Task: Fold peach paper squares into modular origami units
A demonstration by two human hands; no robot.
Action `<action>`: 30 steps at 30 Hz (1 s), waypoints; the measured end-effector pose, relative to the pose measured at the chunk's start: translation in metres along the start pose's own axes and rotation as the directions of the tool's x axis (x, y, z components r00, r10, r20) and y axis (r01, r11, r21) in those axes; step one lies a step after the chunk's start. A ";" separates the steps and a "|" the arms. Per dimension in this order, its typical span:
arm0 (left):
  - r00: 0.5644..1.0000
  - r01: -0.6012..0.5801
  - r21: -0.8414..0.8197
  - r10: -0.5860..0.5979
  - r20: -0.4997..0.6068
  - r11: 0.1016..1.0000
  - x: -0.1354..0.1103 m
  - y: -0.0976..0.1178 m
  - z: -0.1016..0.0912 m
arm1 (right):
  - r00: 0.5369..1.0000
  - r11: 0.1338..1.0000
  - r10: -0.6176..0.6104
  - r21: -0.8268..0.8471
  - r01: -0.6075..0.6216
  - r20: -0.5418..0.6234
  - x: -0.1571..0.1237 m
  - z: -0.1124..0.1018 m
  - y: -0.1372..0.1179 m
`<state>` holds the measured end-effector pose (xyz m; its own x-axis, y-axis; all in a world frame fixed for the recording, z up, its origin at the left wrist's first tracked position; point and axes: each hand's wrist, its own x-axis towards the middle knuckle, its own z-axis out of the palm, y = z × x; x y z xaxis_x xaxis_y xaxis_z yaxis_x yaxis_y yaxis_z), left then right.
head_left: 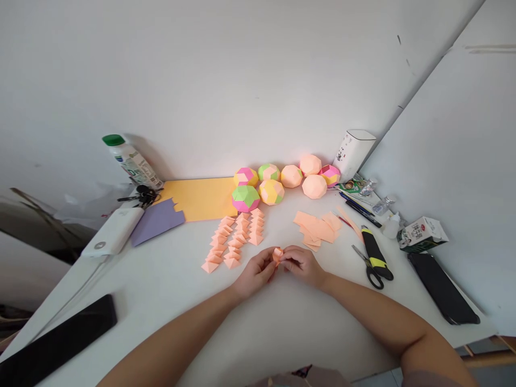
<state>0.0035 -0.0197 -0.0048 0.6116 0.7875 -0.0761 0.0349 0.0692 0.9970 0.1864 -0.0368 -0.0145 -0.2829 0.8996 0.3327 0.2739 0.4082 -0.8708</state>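
A small folded piece of peach paper [277,255] is held between my two hands above the middle of the table. My left hand [257,273] pinches it from the left, and my right hand [303,264] grips its right side with fingertips closed. Part of the paper is hidden behind the fingers. Just left of my hands, rows of folded peach paper units [235,248] lie overlapping on the table. To the upper right of my hands is a loose pile of cut peach paper pieces [318,227].
Several faceted paper balls [271,192] stand by the wall. Yellow card [197,199] and purple card [155,226] lie left. Scissors [368,267], a utility knife [375,252], a milk carton [422,233] and a black phone [443,288] occupy the right. A bottle [135,164] stands back left.
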 end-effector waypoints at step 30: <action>0.988 -0.153 0.222 0.154 0.014 0.963 0.001 -0.014 0.002 | 0.977 0.978 0.203 0.039 -0.206 0.068 0.003 0.002 -0.007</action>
<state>0.0052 -0.0214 -0.0183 0.6211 0.7798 0.0786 0.1152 -0.1900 0.9750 0.1821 -0.0376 -0.0078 -0.2837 0.9510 0.1233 0.2902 0.2077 -0.9342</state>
